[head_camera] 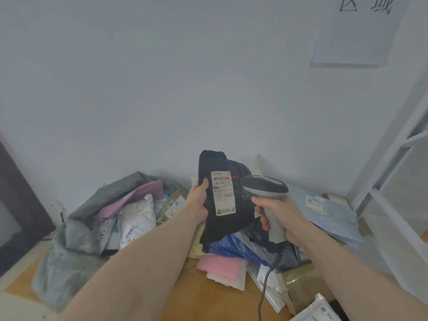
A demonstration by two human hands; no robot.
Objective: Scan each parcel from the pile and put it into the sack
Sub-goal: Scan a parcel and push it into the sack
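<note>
Close by, a taped box [301,286] and a pink packet [222,267] lie on the wooden table [208,302], waiting. Above them, the right hand [281,216] is wrapped tight round the scanner [266,188]. The left hand [198,200] pinches a black parcel [222,218] and holds it up. A red light falls on its white label [222,193], so this one looks to be mid-scan. Further left, the grey sack [69,258] already holds several packets. Behind, the pile [328,218] looks big, so much work is probably left.
</note>
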